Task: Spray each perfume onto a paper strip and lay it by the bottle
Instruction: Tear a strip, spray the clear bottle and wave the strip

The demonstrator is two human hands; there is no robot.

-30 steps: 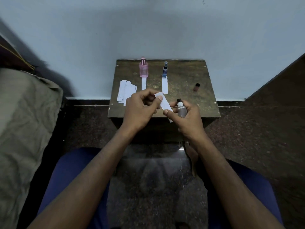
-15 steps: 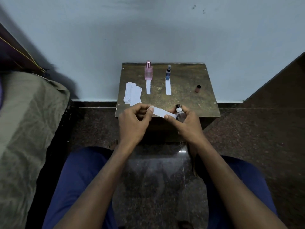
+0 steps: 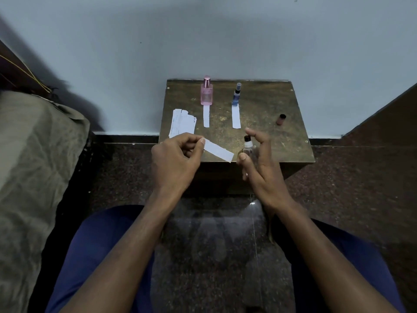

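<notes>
- Pinching one end of the paper strip (image 3: 218, 151), the left hand (image 3: 174, 161) aims it toward the right hand (image 3: 259, 163).
- Right hand grips the clear bottle (image 3: 248, 147), index finger raised above the nozzle.

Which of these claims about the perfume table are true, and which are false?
1. A paper strip lies in front of the pink bottle. True.
2. The left hand holds a bottle. False: it pinches a paper strip.
3. The right hand holds a small clear bottle. True.
4. The blue bottle lies on its side. False: it stands upright.
5. A loose cap lies at the table's right. True.
</notes>
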